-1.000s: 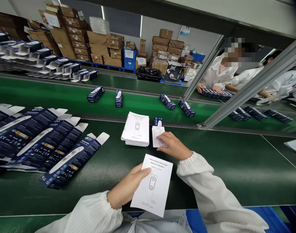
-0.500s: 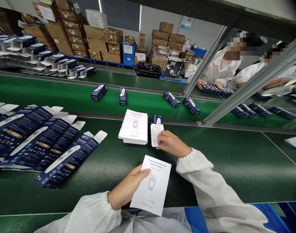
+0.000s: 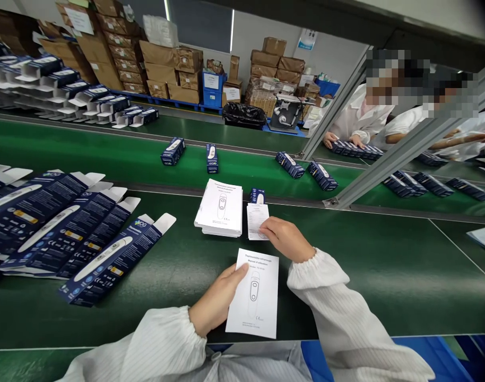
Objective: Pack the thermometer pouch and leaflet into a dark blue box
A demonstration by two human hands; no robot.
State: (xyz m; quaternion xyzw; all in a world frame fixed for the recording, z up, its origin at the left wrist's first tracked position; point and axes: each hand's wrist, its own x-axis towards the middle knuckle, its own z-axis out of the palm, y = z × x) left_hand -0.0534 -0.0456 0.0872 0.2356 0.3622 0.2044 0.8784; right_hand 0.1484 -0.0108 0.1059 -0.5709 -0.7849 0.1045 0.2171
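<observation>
Two hands work over a dark green table (image 3: 386,276). The left hand (image 3: 218,302) pinches a white booklet (image 3: 253,294) by its left edge, thumb on the front cover and fingers under it; the booklet shows a line drawing of a thermometer and sits flat above the near edge of the table. The right hand (image 3: 284,239) lies just beyond the booklet, fingers curled down, with its fingertips pressed on the lower corner of a small white slip (image 3: 256,220). Whether it grips the slip or only touches it cannot be told.

Left of the slip, just beside it, lies a stack of booklets (image 3: 219,208) with the same drawing on top. Behind the slip stands a small blue box (image 3: 257,196), partly hidden by it. Far to the left of the stack, flattened blue cartons (image 3: 67,228) with open white flaps lie fanned out and overlapping.

Beyond the stack runs a brighter green belt (image 3: 107,159) carrying four closed blue boxes (image 3: 211,158), well apart from one another. Behind the belt, more open boxes (image 3: 67,90) stand in rows, and brown cartons (image 3: 166,69) are piled against the wall. To the right of the belt, past a slanted metal bar (image 3: 397,156), people in white coats (image 3: 357,119) handle blue boxes.
</observation>
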